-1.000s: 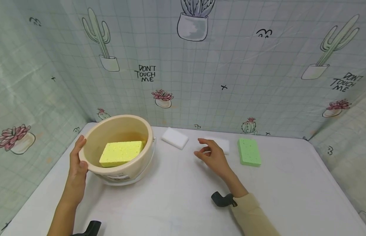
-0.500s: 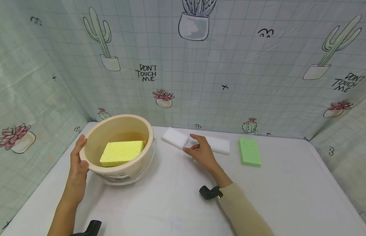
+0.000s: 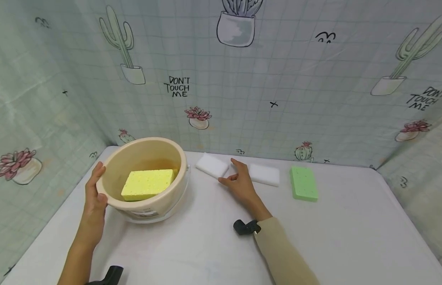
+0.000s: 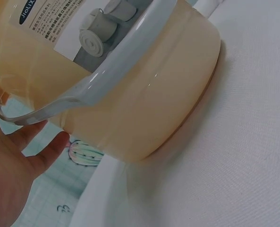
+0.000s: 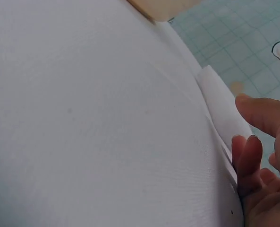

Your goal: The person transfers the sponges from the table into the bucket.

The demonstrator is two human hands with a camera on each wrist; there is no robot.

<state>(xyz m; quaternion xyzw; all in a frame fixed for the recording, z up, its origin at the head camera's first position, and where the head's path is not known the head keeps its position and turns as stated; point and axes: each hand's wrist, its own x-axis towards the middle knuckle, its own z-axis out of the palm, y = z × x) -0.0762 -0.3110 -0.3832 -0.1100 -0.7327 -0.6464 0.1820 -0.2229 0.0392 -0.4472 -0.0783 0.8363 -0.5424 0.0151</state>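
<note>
My left hand (image 3: 94, 209) holds the left side of a cream bucket (image 3: 171, 194), thumb at the rim and fingers along the outer wall. A yellow sponge (image 3: 146, 185) sits tilted inside; part of another lies hidden behind it. My right hand (image 3: 243, 189) is beside the right end of a white melamine sponge (image 3: 211, 165), thumb and fingers apart with a gap between them. In the right wrist view, the thumb and fingertips are close to the white sponge's end (image 5: 222, 104); whether they touch it I cannot tell. The bucket's grey handle (image 4: 102, 82) hangs down.
Just right of my right hand lies another white sponge (image 3: 265, 175), then a green sponge (image 3: 303, 184). All rest on a white-covered table (image 3: 192, 249) near its back edge. Cactus-print cloth (image 3: 235, 91) stands behind and at both sides.
My right hand has moved left from over the right white sponge to the end of the left one. The left hand and bucket stay in place.
</note>
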